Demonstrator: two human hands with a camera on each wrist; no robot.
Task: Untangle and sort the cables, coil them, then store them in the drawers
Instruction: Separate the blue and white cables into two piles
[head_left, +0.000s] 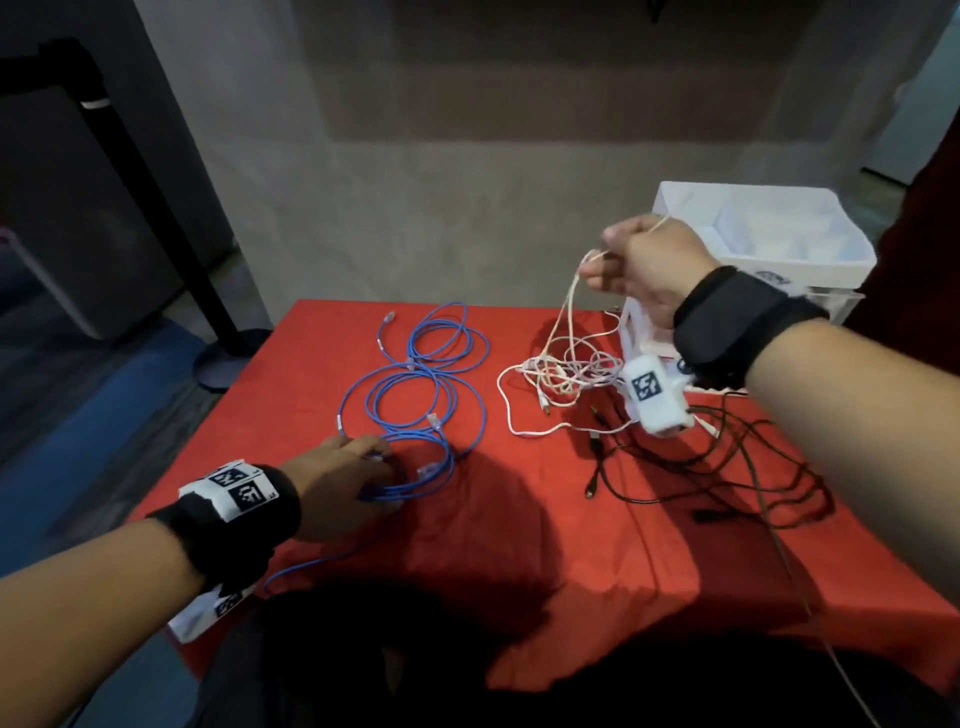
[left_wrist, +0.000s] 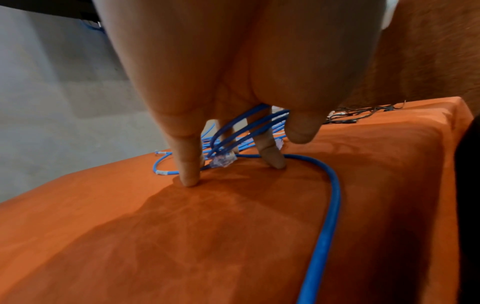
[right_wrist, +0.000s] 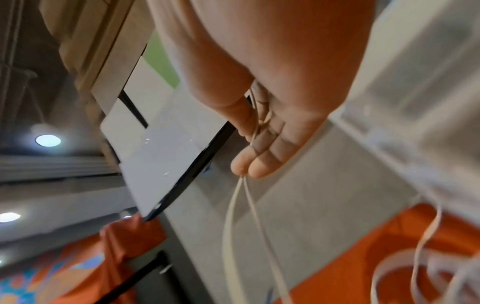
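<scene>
Several blue network cables (head_left: 415, 395) lie in loose loops on the red cloth at centre left. My left hand (head_left: 358, 467) reaches down onto their near end. In the left wrist view blue strands (left_wrist: 249, 127) rise between the fingers (left_wrist: 189, 174) of my left hand (left_wrist: 233, 156), whose tips touch the cloth beside a clear plug (left_wrist: 223, 161). My right hand (head_left: 639, 260) is raised and grips thin white cable (head_left: 571, 301), lifting it from the white tangle (head_left: 561, 369). In the right wrist view the white strands (right_wrist: 233, 226) hang from my right hand (right_wrist: 257, 160).
A heap of black cables (head_left: 727, 457) spreads over the right of the table (head_left: 519, 545). The white drawer unit (head_left: 779, 234) stands at the back right, right behind my raised hand. A black stand (head_left: 171, 218) rises from the floor at the left.
</scene>
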